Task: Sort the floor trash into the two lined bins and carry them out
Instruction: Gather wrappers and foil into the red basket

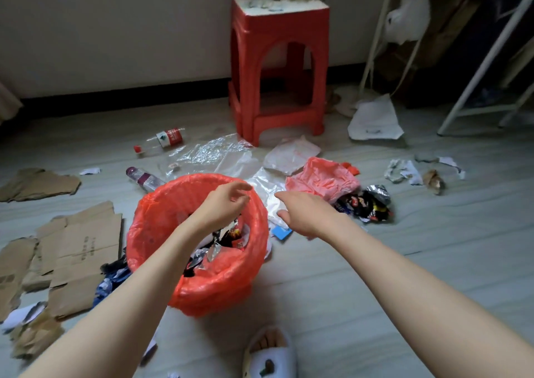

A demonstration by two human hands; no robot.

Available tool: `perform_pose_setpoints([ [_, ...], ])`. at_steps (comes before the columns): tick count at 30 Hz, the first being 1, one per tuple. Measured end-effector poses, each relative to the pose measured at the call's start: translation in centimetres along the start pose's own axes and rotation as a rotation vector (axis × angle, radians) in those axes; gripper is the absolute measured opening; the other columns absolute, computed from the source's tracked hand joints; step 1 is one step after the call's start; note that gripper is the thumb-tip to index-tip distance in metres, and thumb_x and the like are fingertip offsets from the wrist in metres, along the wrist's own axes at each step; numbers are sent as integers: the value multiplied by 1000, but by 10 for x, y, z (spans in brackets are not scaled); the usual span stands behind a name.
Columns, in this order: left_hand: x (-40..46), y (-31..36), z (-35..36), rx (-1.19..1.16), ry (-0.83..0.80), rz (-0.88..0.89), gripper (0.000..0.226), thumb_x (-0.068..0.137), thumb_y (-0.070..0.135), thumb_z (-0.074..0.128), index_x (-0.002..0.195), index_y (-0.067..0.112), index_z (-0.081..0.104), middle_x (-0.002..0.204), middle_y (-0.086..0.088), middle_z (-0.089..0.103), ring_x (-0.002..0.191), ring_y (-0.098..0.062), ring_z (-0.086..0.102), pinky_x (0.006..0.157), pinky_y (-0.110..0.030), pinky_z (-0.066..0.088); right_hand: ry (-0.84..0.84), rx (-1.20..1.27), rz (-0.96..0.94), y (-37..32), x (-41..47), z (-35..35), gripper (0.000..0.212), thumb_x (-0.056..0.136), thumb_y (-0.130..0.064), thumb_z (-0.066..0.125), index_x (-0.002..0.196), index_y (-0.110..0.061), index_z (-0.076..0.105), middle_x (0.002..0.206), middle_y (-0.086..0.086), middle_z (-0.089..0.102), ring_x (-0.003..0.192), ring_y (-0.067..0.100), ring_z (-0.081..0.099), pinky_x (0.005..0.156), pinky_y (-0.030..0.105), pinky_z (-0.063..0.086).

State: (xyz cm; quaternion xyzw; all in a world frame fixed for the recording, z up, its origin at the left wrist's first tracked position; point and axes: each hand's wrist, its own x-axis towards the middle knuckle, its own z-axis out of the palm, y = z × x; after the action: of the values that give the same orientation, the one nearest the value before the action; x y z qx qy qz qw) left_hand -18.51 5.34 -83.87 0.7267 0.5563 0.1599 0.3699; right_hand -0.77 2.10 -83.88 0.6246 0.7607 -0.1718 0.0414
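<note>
Hovering over lined bin [161,204]: empty left hand [224,204]

A dim room corner with a red stool against the wall

Pale plank floor [332,291] meets a plain light wall [115,31] with dark skirting [115,94]; the red plastic stool [278,65] stands beside a white metal frame [488,60].

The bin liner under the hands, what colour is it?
Orange-red; the bin liner shows best in the head view.
</note>
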Motion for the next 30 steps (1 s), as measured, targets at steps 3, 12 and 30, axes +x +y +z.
perform_pose_setpoints([
  [3, 11, 41, 24, 92, -210, 50, 32, 95, 15, 50, 126, 12, 54, 120, -9, 62, 107, -22, 60, 90, -27, 45, -2, 29, 103, 39, -27, -8, 36, 96, -26, 42, 129, -12, 45, 134, 14, 51, 120, 34, 50, 94, 42, 43],
  [12, 92, 100, 134, 373, -487, 160, 34, 95, 12, 48, 128, 7, 53, 129, -12, 56, 116, -27, 54, 93, -28, 42, -160, 148, 416, 184, -67, 58, 38, 96, -19, 41, 132, -12, 48, 138, 13, 49, 125, 31, 47, 96, 34, 42],
  [30, 178, -49, 303, 582, -417, -137, 63, 87, 13, 55, 143, 9, 27, 145, -20, 30, 133, -39, 30, 109, -41, 26, -102, 255, 746, 283, -27, 254, 29, 93, -14, 51, 120, -1, 49, 129, 17, 45, 119, 32, 46, 96, 32, 38],
])
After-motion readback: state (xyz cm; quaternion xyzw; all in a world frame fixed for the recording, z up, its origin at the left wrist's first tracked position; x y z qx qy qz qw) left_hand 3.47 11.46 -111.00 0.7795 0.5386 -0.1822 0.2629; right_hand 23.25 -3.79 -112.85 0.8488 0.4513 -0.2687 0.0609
